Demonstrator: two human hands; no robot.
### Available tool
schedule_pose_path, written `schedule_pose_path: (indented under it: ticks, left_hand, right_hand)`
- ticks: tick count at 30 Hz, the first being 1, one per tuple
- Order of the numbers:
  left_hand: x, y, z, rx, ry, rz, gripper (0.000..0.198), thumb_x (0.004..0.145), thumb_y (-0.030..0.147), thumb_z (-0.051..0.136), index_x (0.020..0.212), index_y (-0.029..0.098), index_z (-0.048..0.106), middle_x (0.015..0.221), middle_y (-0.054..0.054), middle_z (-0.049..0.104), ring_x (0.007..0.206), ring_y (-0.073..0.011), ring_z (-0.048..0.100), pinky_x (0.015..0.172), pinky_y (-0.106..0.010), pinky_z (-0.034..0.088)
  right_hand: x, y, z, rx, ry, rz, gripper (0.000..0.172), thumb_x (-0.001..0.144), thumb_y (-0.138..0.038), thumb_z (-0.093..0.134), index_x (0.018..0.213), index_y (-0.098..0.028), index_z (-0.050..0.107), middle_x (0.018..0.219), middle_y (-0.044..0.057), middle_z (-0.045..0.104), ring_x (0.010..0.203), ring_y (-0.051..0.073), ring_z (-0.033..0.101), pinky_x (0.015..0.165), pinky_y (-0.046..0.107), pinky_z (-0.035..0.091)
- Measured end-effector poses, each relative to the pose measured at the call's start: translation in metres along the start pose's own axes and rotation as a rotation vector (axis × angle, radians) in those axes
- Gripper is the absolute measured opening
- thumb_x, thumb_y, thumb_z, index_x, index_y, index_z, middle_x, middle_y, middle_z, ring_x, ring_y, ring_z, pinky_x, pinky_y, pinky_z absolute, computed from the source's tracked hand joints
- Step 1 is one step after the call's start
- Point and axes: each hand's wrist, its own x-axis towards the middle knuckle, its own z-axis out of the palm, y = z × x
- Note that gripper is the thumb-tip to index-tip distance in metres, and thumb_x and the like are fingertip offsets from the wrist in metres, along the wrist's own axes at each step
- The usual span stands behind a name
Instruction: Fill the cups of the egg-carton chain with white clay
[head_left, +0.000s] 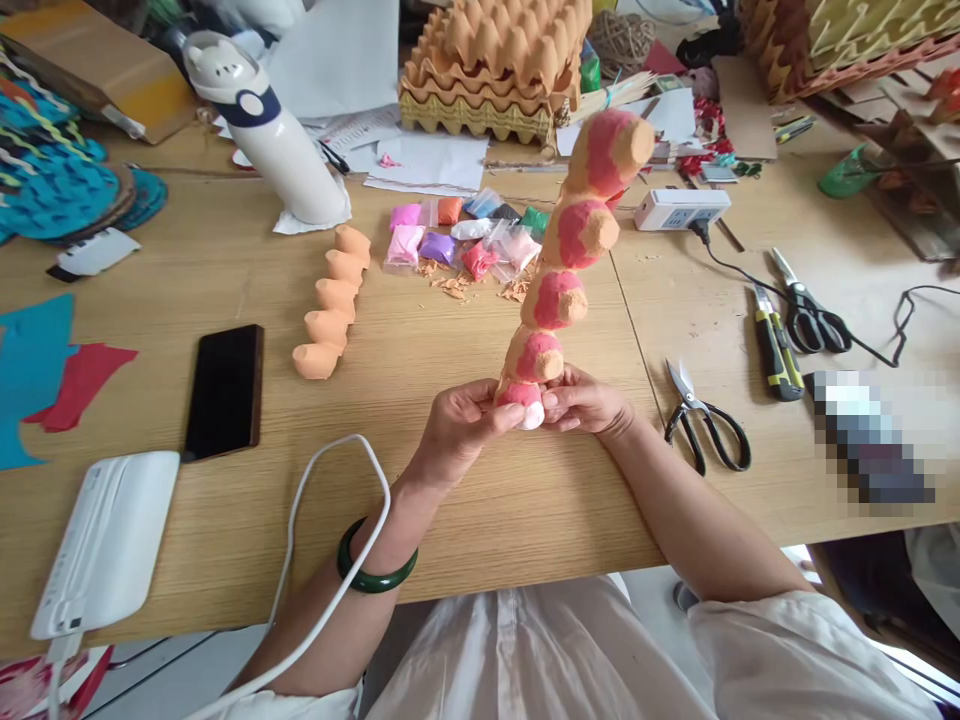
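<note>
Both hands grip the lower end of a strip cut from an orange egg tray (pixel 559 300), which tilts up and away to the right. Pink clay covers part of each bump on it, and a white lump of clay (pixel 532 415) sits on the nearest bump's tip. My left hand (pixel 461 425) is closed round the strip's left side, its thumb by the white lump. From the right, my right hand (pixel 585 402) pinches the same end. Behind lie small bags of coloured clay (pixel 437 248); a second strip of orange egg-tray cups (pixel 332 305) rests to the left.
Left are a phone (pixel 223 392), a white power bank (pixel 109 545) with its cable looping over my left forearm, and a white bottle (pixel 274 140). Right lie scissors (pixel 705 415), a yellow-black cutter (pixel 776 345), more scissors (pixel 810 310) and a power strip (pixel 681 208). Egg trays (pixel 487 85) are stacked behind.
</note>
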Motion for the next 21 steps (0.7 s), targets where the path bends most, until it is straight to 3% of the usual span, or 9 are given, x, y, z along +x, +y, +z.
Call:
schedule_pose_path:
  ticks: [4,11,15,18,21]
  left_hand:
    - [0.000,-0.001,0.000,-0.014,0.026,0.006,0.029,0.079,0.044,0.088,0.078,0.017,0.078,0.075,-0.001,0.069,0.079,-0.0167,0.057,0.077,-0.030,0.047]
    - [0.001,0.007,0.000,-0.061,-0.079,-0.049,0.027,0.077,0.041,0.092,0.083,0.018,0.078,0.082,-0.001,0.071,0.084,-0.0176,0.061,0.085,-0.033,0.049]
    - [0.003,0.009,-0.005,-0.075,-0.169,-0.061,0.021,0.077,0.035,0.092,0.081,0.019,0.079,0.081,-0.001,0.071,0.084,-0.0168,0.060,0.091,-0.034,0.050]
    - [0.005,0.010,-0.008,-0.106,-0.246,-0.067,0.026,0.079,0.043,0.089,0.085,0.019,0.081,0.082,-0.002,0.071,0.083,-0.0182,0.060,0.090,-0.036,0.050]
    - [0.006,0.010,-0.007,-0.107,-0.219,-0.086,0.033,0.081,0.049,0.086,0.085,0.017,0.081,0.080,-0.003,0.071,0.079,-0.0182,0.059,0.084,-0.036,0.050]
  right_hand:
    - [0.000,0.000,0.002,0.016,-0.010,-0.006,0.035,0.082,-0.039,0.092,0.083,-0.015,0.067,0.057,-0.012,0.034,0.046,0.003,0.021,0.037,0.012,0.019]
    - [0.000,-0.001,0.004,0.011,-0.010,-0.019,0.037,0.083,-0.039,0.091,0.077,-0.016,0.063,0.056,-0.012,0.031,0.047,0.003,0.018,0.037,0.011,0.018]
    - [-0.001,-0.004,0.007,-0.004,-0.005,-0.044,0.035,0.081,-0.037,0.093,0.078,-0.016,0.065,0.055,-0.011,0.038,0.045,0.002,0.022,0.037,0.012,0.019]
    - [-0.002,-0.007,0.009,-0.031,-0.045,-0.048,0.031,0.083,-0.036,0.092,0.082,-0.015,0.068,0.054,-0.010,0.042,0.043,0.002,0.025,0.036,0.013,0.020]
    - [-0.002,-0.009,0.012,-0.058,-0.052,-0.035,0.027,0.085,-0.034,0.090,0.085,-0.013,0.072,0.055,-0.009,0.047,0.043,0.002,0.028,0.037,0.013,0.022]
